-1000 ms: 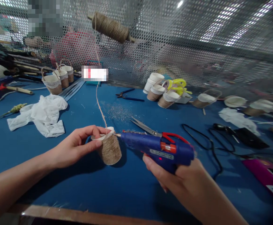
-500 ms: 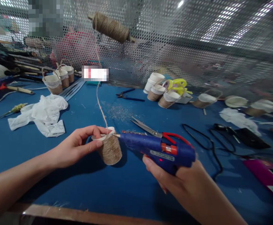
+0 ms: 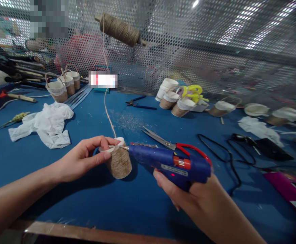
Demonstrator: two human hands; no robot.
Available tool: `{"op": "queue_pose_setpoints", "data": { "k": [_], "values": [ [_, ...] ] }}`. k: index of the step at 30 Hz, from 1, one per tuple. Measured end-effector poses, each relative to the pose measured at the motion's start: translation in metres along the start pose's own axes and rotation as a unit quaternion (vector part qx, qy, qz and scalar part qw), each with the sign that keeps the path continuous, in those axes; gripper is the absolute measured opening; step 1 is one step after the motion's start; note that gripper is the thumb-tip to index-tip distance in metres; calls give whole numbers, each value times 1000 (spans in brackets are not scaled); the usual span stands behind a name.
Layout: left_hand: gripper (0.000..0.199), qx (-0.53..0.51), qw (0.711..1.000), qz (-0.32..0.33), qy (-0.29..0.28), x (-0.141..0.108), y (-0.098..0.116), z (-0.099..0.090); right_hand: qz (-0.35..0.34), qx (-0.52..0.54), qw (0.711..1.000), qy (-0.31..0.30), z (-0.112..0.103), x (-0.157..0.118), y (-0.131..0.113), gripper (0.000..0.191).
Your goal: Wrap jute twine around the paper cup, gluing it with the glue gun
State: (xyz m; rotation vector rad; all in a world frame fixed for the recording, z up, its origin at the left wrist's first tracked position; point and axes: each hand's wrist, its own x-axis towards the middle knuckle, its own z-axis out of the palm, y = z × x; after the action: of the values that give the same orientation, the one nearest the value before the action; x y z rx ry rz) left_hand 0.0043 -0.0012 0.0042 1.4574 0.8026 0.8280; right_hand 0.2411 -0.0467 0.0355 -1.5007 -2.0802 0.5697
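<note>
Apparently mid-gluing, the left hand (image 3: 90, 155) pinches a tilted, brown twine-wrapped cup (image 3: 120, 164) by its white rim (image 3: 121, 139) over the blue tabletop (image 3: 92, 203) while the right hand (image 3: 198, 196) clasps a blue plastic glue gun (image 3: 155, 156), nozzle (image 3: 126, 147) at the rim, likely calling for steadiness next.

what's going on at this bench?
A person's left hand grips a twine-wrapped cup by its white rim, the cup tilted over the blue tabletop. The right hand holds a blue glue gun, nozzle right at the cup's upper edge; whether it touches is hard to tell. A strand of twine runs from there up to a spool. Red-handled scissors lie just behind the glue gun.
</note>
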Motion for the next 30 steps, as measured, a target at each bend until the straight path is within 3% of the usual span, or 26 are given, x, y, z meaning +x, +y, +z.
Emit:
{"op": "queue_pose_setpoints", "data": {
  "k": [12, 17, 25, 30],
  "values": [
    [14, 3, 1000, 1, 0, -1, 0, 0, 1, -7, 1000, 9, 2, 0, 1, 32],
    [16, 8, 1000, 4, 6, -1, 0, 0, 36, 4, 999, 8, 0, -2, -2, 29],
    [14, 6, 1000, 6, -3, -1, 0, 1, -12, 2, 1000, 14, 3, -1, 1, 29],
    [15, 9, 1000, 1, -5, 0, 1, 0, 22, -13, 1000, 3, 0, -2, -2, 28]
  ]
}}
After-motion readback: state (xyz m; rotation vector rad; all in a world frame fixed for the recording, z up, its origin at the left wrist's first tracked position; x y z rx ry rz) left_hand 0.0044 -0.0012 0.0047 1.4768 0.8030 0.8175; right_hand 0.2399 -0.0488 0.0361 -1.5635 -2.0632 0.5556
